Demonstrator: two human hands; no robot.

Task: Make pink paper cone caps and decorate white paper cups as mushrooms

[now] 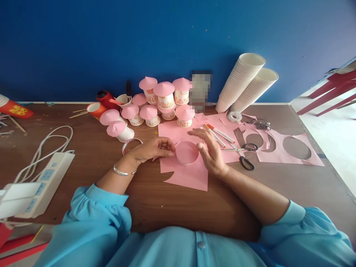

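Note:
A pink paper disc [187,152] with a thin pale lower edge sits between my two hands, over pink paper sheets [191,177]. My left hand [158,149] is closed, its thumb and fingertips brought together at the disc's left edge. Whether they grip that edge is hard to make out. On the other side, my right hand [209,152] is open, with fingers apart and the thumb close to the disc's right edge. Black-handled scissors [241,150] lie open to the right of that hand. Several markers [221,133] rest on the paper just behind it.
Paper cups with pink cone tops [164,95] stand in a group at the back. Tall stacks of white cups [240,81] lean against the blue wall. Cut-out pink paper [278,155] and a tape roll [234,116] lie right; a power strip [51,181] with cables lies left.

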